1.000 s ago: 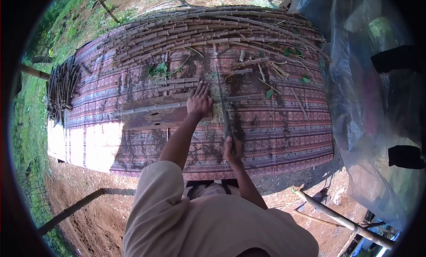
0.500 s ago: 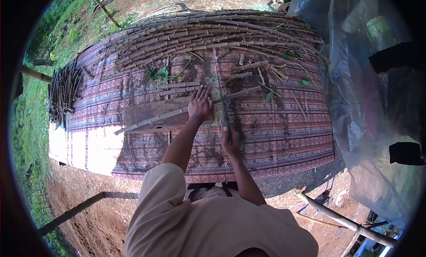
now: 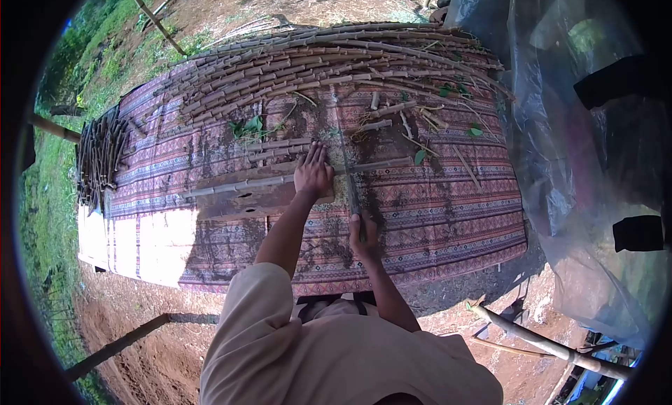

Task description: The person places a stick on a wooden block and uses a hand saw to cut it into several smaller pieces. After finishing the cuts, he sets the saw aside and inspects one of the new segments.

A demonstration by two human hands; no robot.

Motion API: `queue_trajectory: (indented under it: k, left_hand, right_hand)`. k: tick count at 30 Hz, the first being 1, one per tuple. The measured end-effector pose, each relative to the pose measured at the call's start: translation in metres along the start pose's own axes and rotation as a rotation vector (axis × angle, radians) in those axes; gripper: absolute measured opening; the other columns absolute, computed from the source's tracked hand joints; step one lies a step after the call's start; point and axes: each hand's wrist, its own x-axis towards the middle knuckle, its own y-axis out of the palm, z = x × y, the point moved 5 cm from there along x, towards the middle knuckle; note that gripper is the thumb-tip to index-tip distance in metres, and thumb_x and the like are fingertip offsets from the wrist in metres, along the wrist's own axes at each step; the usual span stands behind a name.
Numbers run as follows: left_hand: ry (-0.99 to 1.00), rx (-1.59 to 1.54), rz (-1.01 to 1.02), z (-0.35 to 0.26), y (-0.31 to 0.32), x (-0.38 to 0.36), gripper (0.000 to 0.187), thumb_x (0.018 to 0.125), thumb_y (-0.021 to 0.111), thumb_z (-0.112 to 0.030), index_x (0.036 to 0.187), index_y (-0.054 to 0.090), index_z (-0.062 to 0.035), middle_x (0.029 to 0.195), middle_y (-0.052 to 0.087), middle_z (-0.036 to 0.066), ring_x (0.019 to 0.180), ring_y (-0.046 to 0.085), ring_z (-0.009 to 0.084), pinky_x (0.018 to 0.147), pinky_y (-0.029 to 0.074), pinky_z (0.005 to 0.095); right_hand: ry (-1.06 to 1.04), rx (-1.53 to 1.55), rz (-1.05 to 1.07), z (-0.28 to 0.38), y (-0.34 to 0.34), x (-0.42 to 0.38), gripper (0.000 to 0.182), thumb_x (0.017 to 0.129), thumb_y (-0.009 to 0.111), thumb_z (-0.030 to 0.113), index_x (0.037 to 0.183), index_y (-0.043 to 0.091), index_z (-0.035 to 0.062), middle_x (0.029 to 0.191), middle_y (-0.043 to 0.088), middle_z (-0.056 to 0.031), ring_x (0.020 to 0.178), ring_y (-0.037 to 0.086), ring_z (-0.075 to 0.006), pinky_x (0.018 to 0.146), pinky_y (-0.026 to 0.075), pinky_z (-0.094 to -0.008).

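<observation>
A long, knobbly woody stem [image 3: 241,186] lies across a flat wooden board [image 3: 227,207] on the patterned cloth. My left hand [image 3: 313,175] presses down over the stem near the board's right end, its fingers pointing forward. To its right, my right hand [image 3: 363,238] is wrapped around the handle of a saw, whose long narrow blade [image 3: 348,170] points away from me and crosses the stem. Pale sawdust is scattered around the blade. Short cut stem pieces [image 3: 280,150] lie just beyond my left hand.
Many long stems [image 3: 301,62] are heaped along the table's far side. A bundle of short cut stems [image 3: 101,153] sits at the left end. Leaves [image 3: 248,127] and offcuts [image 3: 378,125] lie about the cloth [image 3: 441,223]. Plastic sheeting [image 3: 546,139] hangs at the right.
The stem's left end has swung away from me, so it lies more level across the board. My right hand has drawn the saw slightly toward me. My left hand stays on the stem.
</observation>
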Motion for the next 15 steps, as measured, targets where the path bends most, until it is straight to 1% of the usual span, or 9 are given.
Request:
queue_trajectory:
  k: [2,3,6,7,9,12,15]
  left_hand:
    - [-0.012,-0.018,-0.011,0.0,0.003,-0.004,0.061,0.088,0.042,-0.028,0.143,0.045,-0.0022,0.153,0.04,0.012,0.145,0.032,0.0222,0.115,0.028,0.0413]
    - [-0.015,-0.024,-0.024,0.002,0.001,0.001,0.062,0.088,0.042,-0.028,0.144,0.044,-0.0023,0.154,0.039,0.012,0.145,0.032,0.0222,0.115,0.028,0.0413]
    - [-0.008,-0.028,-0.047,0.002,0.002,0.0,0.063,0.087,0.042,-0.028,0.145,0.043,-0.0028,0.155,0.037,0.012,0.145,0.032,0.0219,0.116,0.027,0.0419]
    - [-0.015,-0.031,-0.023,0.003,0.004,0.001,0.064,0.087,0.043,-0.028,0.146,0.041,-0.0035,0.156,0.035,0.011,0.146,0.029,0.0229,0.117,0.025,0.0427]
    - [-0.037,0.002,-0.041,0.002,0.003,0.001,0.064,0.087,0.043,-0.028,0.147,0.04,-0.0043,0.156,0.034,0.011,0.147,0.027,0.0238,0.118,0.023,0.0436]
    - [-0.053,0.028,-0.044,0.001,-0.001,0.001,0.065,0.087,0.043,-0.028,0.147,0.039,-0.0056,0.157,0.033,0.01,0.148,0.024,0.0252,0.12,0.02,0.0449]
    - [-0.052,0.03,-0.036,0.002,0.001,0.0,0.065,0.087,0.043,-0.029,0.148,0.039,-0.0067,0.157,0.032,0.01,0.148,0.023,0.0258,0.12,0.018,0.0458]
  right_hand:
    - [-0.068,0.003,-0.015,-0.009,-0.006,-0.028,0.031,0.1,0.05,0.027,0.08,0.054,0.0031,0.056,0.052,-0.0087,0.05,0.056,-0.0208,0.049,0.039,-0.0351]
    - [-0.109,0.006,-0.025,-0.004,-0.007,-0.027,0.03,0.1,0.05,0.026,0.081,0.054,0.0029,0.057,0.052,-0.0089,0.05,0.056,-0.0213,0.049,0.039,-0.035]
    - [-0.028,-0.059,0.024,-0.003,-0.006,-0.009,0.029,0.1,0.05,0.026,0.083,0.056,0.0027,0.057,0.052,-0.0076,0.05,0.056,-0.0197,0.049,0.039,-0.0348]
    - [-0.038,-0.084,0.015,0.003,-0.006,0.002,0.029,0.1,0.05,0.026,0.084,0.056,0.0027,0.056,0.052,-0.0074,0.05,0.056,-0.0194,0.049,0.039,-0.0348]
    - [-0.058,-0.132,0.004,0.012,0.001,0.019,0.03,0.1,0.051,0.028,0.084,0.056,0.0028,0.055,0.051,-0.0068,0.05,0.056,-0.0188,0.049,0.039,-0.0347]
    - [-0.112,-0.124,-0.062,0.005,0.001,0.004,0.03,0.099,0.051,0.028,0.083,0.055,0.0029,0.055,0.051,-0.0075,0.05,0.056,-0.0198,0.049,0.04,-0.0357]
    - [-0.077,0.086,-0.019,-0.005,-0.005,-0.026,0.028,0.099,0.051,0.024,0.082,0.055,0.003,0.056,0.052,-0.0095,0.049,0.055,-0.0222,0.049,0.039,-0.0368]
